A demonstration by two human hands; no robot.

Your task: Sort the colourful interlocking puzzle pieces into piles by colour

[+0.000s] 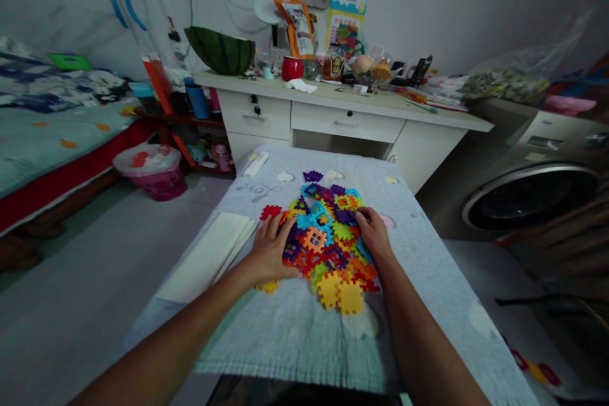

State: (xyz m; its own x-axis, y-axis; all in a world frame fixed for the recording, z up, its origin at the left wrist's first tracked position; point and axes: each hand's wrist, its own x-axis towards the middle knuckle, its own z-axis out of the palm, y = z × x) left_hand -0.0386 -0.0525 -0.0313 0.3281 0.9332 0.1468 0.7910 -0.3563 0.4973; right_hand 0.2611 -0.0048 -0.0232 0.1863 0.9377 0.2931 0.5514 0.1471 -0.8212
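Note:
A heap of colourful plastic interlocking tiles (314, 240) with notched edges lies on the cloth-covered table (304, 349). My left hand (273, 247) rests against the heap's left side, fingers spread and thumb reaching along its near edge. On the opposite side, my right hand (375, 235) touches the heap with its fingers bent over the edge tiles; its fingertips are partly hidden. Two yellow square tiles (351, 297) lie at the near end. A red tile (271, 212) sits just beyond my left fingers, and a purple tile (313, 176) lies at the far end.
Folded white sheets (209, 257) lie on the table's left, with a small white box (255, 165) farther back. Beyond stands a white desk (345, 115) holding a cut watermelon (221, 51) and jars. A washing machine (528, 171) is at right; a pink bin (151, 171) is at left.

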